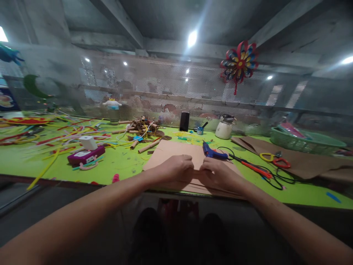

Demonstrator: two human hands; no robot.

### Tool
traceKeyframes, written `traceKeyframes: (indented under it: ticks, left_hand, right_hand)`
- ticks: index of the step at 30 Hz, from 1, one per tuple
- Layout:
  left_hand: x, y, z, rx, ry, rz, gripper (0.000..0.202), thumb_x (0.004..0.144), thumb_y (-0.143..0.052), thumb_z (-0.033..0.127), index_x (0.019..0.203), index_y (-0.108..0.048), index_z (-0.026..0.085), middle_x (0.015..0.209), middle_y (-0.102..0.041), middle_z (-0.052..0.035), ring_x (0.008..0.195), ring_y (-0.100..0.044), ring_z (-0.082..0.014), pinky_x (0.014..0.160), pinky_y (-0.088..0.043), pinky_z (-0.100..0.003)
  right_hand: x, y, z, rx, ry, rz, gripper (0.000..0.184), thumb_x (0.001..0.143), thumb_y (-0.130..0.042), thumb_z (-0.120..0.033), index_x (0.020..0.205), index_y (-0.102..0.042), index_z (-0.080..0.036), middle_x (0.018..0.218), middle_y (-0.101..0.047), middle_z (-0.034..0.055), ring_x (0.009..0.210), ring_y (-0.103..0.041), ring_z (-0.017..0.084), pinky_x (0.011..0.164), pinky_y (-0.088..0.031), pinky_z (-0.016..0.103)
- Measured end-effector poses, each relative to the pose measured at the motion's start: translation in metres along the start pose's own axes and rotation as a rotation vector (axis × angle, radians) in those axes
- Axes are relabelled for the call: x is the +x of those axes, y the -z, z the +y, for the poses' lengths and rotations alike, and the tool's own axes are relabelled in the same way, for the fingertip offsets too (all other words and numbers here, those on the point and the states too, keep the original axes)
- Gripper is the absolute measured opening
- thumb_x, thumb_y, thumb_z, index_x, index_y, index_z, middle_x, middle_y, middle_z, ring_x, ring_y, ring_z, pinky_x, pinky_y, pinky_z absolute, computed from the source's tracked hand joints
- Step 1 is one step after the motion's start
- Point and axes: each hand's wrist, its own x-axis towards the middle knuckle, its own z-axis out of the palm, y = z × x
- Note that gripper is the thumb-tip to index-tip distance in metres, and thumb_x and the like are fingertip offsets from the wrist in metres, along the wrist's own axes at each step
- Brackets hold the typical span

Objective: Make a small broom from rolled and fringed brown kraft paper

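Observation:
A brown cardboard sheet (176,151) lies on the green table (124,162) right in front of me. My left hand (173,169) and my right hand (217,175) rest side by side on its near part, knuckles up and fingers curled down. The two hands almost touch. Whether they pinch the sheet or something small on it is hidden under the fingers. A blue glue gun (211,151) lies just beyond my right hand, its black cord (264,175) trailing to the right.
Red-handled scissors (275,161) lie on brown paper at the right, near a green basket (303,141). Colourful strips, a purple box (86,154) and a pile of wooden sticks (143,132) lie at the left. A white pot (224,128) and a black box (184,121) stand by the mesh wall.

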Motion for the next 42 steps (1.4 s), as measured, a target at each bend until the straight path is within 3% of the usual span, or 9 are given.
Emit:
traceKeyframes:
  ticks: [3, 6, 10, 15, 18, 23, 28, 34, 42]
  left_hand:
    - [0.004, 0.027, 0.001, -0.242, 0.085, -0.011, 0.015, 0.078, -0.047, 0.011, 0.079, -0.061, 0.013, 0.075, -0.056, -0.002, 0.067, -0.05, -0.01, 0.06, -0.037, -0.02]
    - [0.01, 0.045, -0.004, -0.635, 0.182, -0.202, 0.014, 0.079, -0.05, 0.021, 0.079, -0.06, 0.012, 0.065, -0.057, -0.0006, 0.059, -0.052, -0.0094, 0.057, -0.039, -0.02]
    - [0.019, 0.03, -0.022, -0.894, 0.302, -0.345, 0.02, 0.076, -0.055, 0.031, 0.074, -0.06, 0.011, 0.057, -0.057, -0.0004, 0.052, -0.052, -0.0099, 0.056, -0.041, -0.023]
    - [0.018, -0.015, -0.044, -0.648, 0.348, -0.249, 0.017, 0.067, -0.058, 0.023, 0.073, -0.066, 0.01, 0.061, -0.059, 0.0005, 0.056, -0.048, -0.0094, 0.055, -0.037, -0.02]
    - [0.012, -0.025, -0.044, -0.664, 0.322, -0.208, 0.021, 0.069, -0.056, 0.024, 0.079, -0.067, 0.009, 0.066, -0.06, -0.0005, 0.059, -0.048, -0.0098, 0.056, -0.037, -0.02]
    - [0.009, -0.023, -0.034, -0.595, 0.323, -0.171, 0.023, 0.069, -0.056, 0.027, 0.08, -0.065, 0.009, 0.065, -0.058, -0.0009, 0.056, -0.046, -0.0094, 0.054, -0.035, -0.02]
    - [0.008, -0.024, -0.03, -0.536, 0.335, -0.131, 0.025, 0.071, -0.055, 0.027, 0.084, -0.065, 0.008, 0.064, -0.058, -0.0008, 0.057, -0.046, -0.0097, 0.054, -0.035, -0.02]
    - [0.005, -0.016, -0.026, -0.435, 0.32, -0.155, 0.022, 0.071, -0.05, 0.018, 0.083, -0.066, 0.01, 0.067, -0.062, -0.0021, 0.057, -0.047, -0.0099, 0.052, -0.034, -0.019]
    - [-0.006, -0.005, -0.021, -0.253, 0.237, -0.122, 0.018, 0.067, -0.049, 0.013, 0.074, -0.066, 0.013, 0.064, -0.06, -0.0016, 0.055, -0.046, -0.0101, 0.051, -0.032, -0.02]
  right_hand:
    - [0.007, 0.026, -0.004, 0.266, -0.041, -0.076, 0.013, 0.08, -0.049, -0.018, 0.075, -0.061, -0.015, 0.073, -0.059, 0.0033, 0.066, -0.05, 0.012, 0.061, -0.038, 0.024]
    - [0.014, 0.044, -0.001, 0.556, -0.111, -0.249, 0.016, 0.079, -0.053, -0.028, 0.074, -0.06, -0.014, 0.067, -0.058, 0.0013, 0.064, -0.052, 0.012, 0.061, -0.041, 0.024]
    - [0.023, 0.03, 0.018, 0.728, -0.234, -0.359, 0.023, 0.074, -0.058, -0.035, 0.075, -0.061, -0.013, 0.063, -0.058, 0.0009, 0.06, -0.053, 0.011, 0.061, -0.043, 0.025]
    - [0.026, -0.009, 0.036, 0.517, -0.198, -0.357, 0.019, 0.072, -0.057, -0.027, 0.075, -0.066, -0.011, 0.066, -0.06, 0.0021, 0.061, -0.05, 0.011, 0.058, -0.041, 0.023]
    - [0.025, -0.018, 0.035, 0.445, -0.176, -0.316, 0.016, 0.071, -0.055, -0.021, 0.075, -0.067, -0.011, 0.065, -0.061, 0.0018, 0.059, -0.049, 0.011, 0.055, -0.039, 0.021]
    - [0.028, -0.019, 0.026, 0.317, -0.16, -0.272, 0.014, 0.071, -0.056, -0.023, 0.07, -0.066, -0.012, 0.064, -0.061, 0.0017, 0.058, -0.048, 0.01, 0.054, -0.038, 0.021]
    - [0.029, -0.021, 0.014, 0.325, -0.064, -0.252, 0.022, 0.074, -0.049, -0.018, 0.082, -0.069, -0.013, 0.073, -0.064, 0.0014, 0.061, -0.048, 0.01, 0.055, -0.037, 0.02]
    - [0.025, -0.023, 0.014, 0.164, -0.059, -0.296, 0.017, 0.066, -0.046, -0.01, 0.062, -0.062, -0.014, 0.053, -0.049, -0.0042, 0.049, -0.031, 0.006, 0.045, -0.023, 0.019]
    - [0.02, -0.005, 0.008, -0.008, -0.016, -0.276, 0.01, 0.07, -0.056, -0.017, 0.074, -0.065, -0.014, 0.069, -0.062, 0.0033, 0.058, -0.045, 0.01, 0.054, -0.031, 0.022]
